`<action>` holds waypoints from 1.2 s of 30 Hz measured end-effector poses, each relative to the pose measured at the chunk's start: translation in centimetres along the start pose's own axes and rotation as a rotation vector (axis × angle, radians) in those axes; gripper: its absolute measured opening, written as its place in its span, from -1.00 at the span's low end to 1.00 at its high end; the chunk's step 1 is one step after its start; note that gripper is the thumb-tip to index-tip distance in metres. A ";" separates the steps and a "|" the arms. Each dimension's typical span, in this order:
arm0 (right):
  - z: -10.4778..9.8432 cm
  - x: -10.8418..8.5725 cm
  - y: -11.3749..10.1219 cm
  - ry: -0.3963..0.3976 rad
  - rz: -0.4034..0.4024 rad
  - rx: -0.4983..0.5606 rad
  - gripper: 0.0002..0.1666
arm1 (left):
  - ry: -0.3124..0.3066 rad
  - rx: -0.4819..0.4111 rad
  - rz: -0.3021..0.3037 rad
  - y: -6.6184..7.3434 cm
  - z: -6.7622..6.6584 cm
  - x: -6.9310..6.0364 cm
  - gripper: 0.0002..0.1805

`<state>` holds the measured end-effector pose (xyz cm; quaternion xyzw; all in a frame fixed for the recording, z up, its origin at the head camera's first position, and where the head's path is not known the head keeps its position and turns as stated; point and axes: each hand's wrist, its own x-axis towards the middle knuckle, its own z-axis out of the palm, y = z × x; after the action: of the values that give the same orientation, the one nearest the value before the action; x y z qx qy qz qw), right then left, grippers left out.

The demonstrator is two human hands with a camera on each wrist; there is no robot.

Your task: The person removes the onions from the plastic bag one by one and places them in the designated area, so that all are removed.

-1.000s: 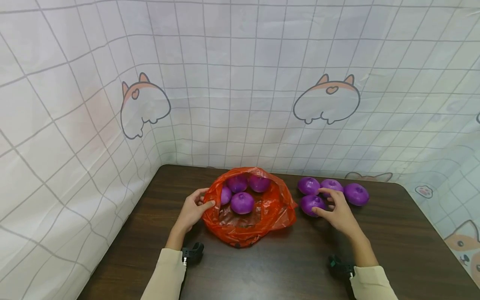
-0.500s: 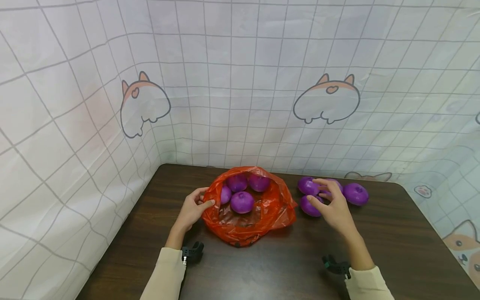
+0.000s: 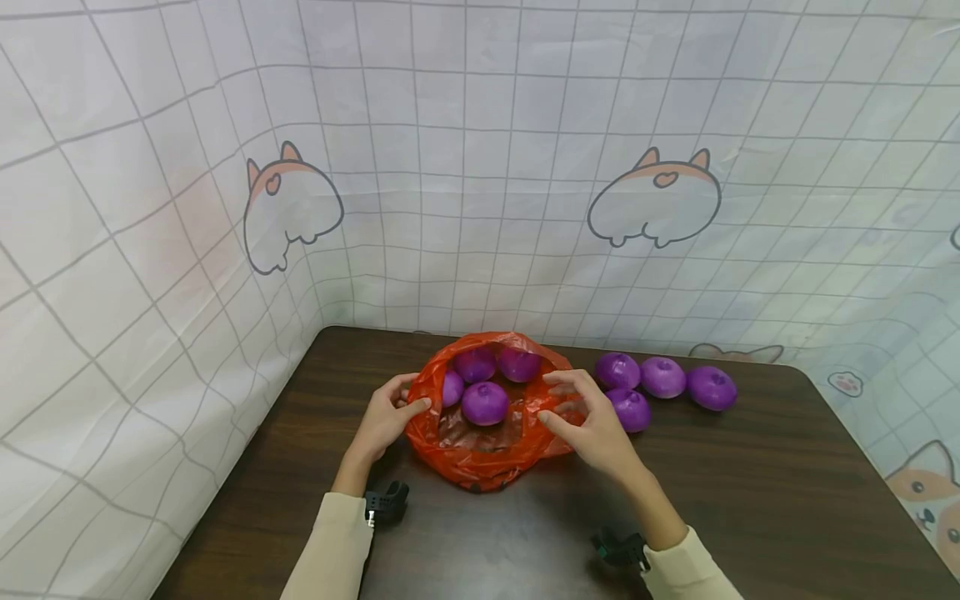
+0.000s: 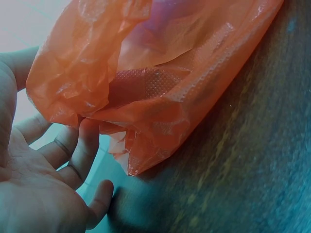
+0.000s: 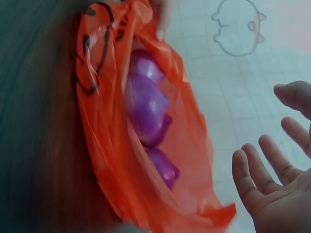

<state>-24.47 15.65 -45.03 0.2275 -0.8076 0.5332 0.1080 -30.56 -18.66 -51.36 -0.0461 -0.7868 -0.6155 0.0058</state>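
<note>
And there's the dark wood-grain table [image 3: 787,483], backed by a white gridded sheet [image 3: 480,167] sporting cartoon corgi rumps [image 3: 654,204], with a paw print [image 3: 846,383] and corgi face [image 3: 930,510] over at right!

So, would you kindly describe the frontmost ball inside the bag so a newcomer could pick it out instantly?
On the dark table, find the open red bag that the left hand holds. Of the four purple balls showing inside, the frontmost ball sits lowest in the head view, ahead of the others.

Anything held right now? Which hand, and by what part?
Left hand pinches the red plastic bag by its left rim, between thumb and fingers. Right hand holds nothing.
</note>
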 end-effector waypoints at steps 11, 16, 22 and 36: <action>3.7 1.8 1.0 -0.072 0.090 0.051 -0.42 | 0.007 0.008 -0.008 0.2 -0.1 0.0 -0.47; 5.3 2.7 1.7 -0.084 0.139 0.092 -0.39 | 0.006 -0.006 -0.013 0.3 -0.1 -0.1 -0.47; 7.2 3.7 3.0 -0.074 0.192 0.130 -0.33 | -0.004 -0.008 -0.008 0.2 0.0 0.0 -0.46; 9.9 4.0 5.6 -0.047 0.237 0.024 -0.37 | -0.028 0.012 -0.039 1.9 -0.2 -0.8 -0.42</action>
<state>-29.97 7.49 -51.96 0.1444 -0.8247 0.5464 0.0224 -29.57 -18.45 -49.56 -0.0393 -0.7912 -0.6100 -0.0170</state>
